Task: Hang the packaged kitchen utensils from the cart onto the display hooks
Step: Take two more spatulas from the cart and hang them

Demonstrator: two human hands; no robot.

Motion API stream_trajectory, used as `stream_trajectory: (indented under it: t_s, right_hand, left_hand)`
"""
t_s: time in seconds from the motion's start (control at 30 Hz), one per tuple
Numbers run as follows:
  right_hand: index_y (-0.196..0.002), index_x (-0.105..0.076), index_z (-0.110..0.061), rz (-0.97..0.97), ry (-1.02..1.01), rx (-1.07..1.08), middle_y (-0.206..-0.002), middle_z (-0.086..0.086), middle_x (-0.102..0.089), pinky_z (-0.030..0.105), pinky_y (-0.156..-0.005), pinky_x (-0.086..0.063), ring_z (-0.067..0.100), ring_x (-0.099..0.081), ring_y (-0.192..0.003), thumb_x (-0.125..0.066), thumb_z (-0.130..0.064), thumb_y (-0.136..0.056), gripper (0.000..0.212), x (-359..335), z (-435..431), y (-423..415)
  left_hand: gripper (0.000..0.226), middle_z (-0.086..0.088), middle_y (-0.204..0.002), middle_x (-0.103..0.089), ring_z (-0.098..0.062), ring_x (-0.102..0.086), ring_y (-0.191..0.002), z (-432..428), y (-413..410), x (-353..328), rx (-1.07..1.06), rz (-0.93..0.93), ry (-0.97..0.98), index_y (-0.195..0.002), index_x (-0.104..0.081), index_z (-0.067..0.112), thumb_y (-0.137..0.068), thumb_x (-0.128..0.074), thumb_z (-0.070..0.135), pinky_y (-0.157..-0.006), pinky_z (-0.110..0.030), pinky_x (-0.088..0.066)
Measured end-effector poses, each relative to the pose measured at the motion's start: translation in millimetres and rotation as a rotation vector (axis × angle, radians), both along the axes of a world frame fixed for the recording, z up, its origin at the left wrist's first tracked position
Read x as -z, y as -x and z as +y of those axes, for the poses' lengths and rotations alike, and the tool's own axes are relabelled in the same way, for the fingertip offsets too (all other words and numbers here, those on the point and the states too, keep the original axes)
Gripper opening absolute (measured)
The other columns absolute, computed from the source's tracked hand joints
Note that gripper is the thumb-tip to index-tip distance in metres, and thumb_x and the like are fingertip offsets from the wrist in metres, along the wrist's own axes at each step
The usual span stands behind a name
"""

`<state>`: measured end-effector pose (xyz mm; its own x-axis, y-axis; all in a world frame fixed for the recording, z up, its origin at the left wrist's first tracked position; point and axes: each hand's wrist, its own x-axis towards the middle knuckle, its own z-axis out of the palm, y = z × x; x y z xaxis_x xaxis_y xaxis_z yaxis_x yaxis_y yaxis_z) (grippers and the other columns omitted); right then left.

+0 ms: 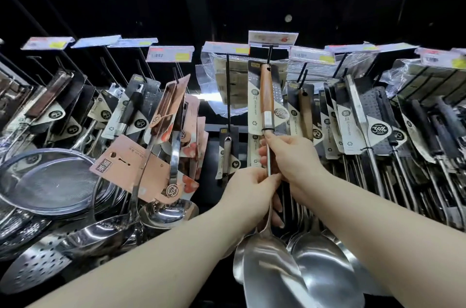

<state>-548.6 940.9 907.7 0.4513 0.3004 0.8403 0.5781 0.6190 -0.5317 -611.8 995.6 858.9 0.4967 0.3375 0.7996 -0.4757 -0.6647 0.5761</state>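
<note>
A packaged steel spatula with a wooden handle [266, 95] hangs upright at the centre of the display, its card top at a black hook [269, 53] under a price tag. My right hand [290, 156] grips the thin steel shaft just below the wooden handle. Lower on the same shaft, my left hand [252, 189] pinches it from the left. The spatula's broad steel blade [269, 264] hangs below both hands. Whether the card's hole sits over the hook I cannot tell. The cart is out of view.
Rows of carded utensils hang on hooks to both sides: strainers [48, 179] and ladles [166, 211] at left, black-handled turners [426, 131] at right. More steel blades [325, 264] hang close beside the held one. Price tags [170, 54] line the hook ends.
</note>
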Motion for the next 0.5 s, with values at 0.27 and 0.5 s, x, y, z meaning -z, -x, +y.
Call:
stream_trajectory:
  t_s: [0.27, 0.5]
  right_hand:
    - [-0.067, -0.058, -0.007, 0.006, -0.047, 0.02, -0.063, 0.005, -0.058, 0.025, -0.051, -0.05, 0.013, -0.055, -0.05, -0.052, -0.02, -0.094, 0.03, -10.1, -5.9, 3.1]
    - [-0.066, -0.054, -0.006, 0.029, -0.01, 0.016, -0.059, 0.009, -0.053, 0.014, -0.034, -0.042, 0.015, -0.048, -0.043, -0.052, -0.014, -0.093, 0.028, -20.5, -9.8, 1.3]
  left_hand:
    - [0.031, -0.006, -0.052, -0.05, -0.013, -0.049, -0.029, -4.5, -2.0, -12.0, 0.002, -0.001, -0.044, -0.066, -0.049, 0.01, -0.095, -0.046, 0.022, -0.029, -0.011, -0.03]
    - [0.028, -0.001, -0.046, -0.05, -0.011, -0.049, -0.028, -3.3, -11.5, -20.7, 0.027, 0.02, -0.029, -0.074, -0.05, 0.012, -0.097, -0.042, 0.026, -0.035, -0.017, -0.035]
